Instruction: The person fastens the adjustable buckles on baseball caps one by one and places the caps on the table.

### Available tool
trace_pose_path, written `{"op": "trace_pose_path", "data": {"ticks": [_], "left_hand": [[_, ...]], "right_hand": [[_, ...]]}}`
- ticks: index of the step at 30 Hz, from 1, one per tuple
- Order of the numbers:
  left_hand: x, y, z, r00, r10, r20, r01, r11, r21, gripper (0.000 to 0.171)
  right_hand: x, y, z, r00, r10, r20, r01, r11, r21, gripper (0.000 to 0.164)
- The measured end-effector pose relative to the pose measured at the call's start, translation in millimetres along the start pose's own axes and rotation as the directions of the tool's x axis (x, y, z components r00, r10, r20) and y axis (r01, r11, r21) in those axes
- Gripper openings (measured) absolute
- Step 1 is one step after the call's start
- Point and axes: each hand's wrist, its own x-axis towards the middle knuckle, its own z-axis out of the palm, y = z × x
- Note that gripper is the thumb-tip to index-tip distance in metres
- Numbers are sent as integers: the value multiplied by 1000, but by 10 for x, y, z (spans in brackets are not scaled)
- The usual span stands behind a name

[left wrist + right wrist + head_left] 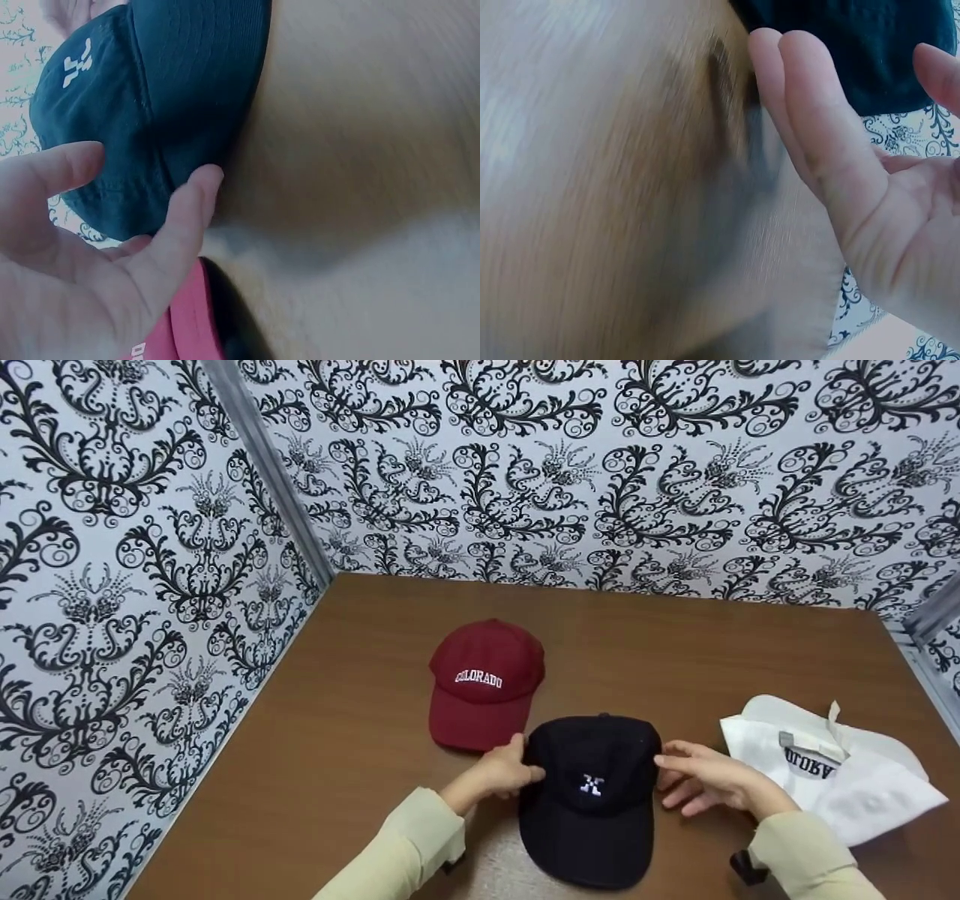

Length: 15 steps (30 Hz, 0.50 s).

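Observation:
A black baseball cap (589,802) with a small white emblem sits on the wooden table, brim toward me. My left hand (504,769) is at its left side; in the left wrist view the thumb (79,161) and fingers are spread apart against the dark cloth. On the other side, my right hand (705,780) has its fingertips right at the crown's edge. The right wrist view shows those fingers (817,97) extended, with the thumb apart from them. Just behind the left hand lies a dark red cap (487,682) lettered COLORADO.
To the right, beyond my right wrist, a white cap (885,746) lies together with a white sheet-like piece (862,817), its dark lettering upside down. Patterned walls (525,472) border the brown table (337,697) at the back and left.

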Motion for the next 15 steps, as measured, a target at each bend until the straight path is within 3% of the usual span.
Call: {"op": "trace_pose_path", "data": {"ticks": [5,15], "left_hand": [[35,-1,9,999,-4,41,7,996,-90,62],[183,-17,38,994,110,-17,-112,981,-157,75]], "right_hand": [[36,-32,24,999,-12,-45,12,1000,-2,90],[119,-98,31,990,-66,-123,68,998,15,78]]}}
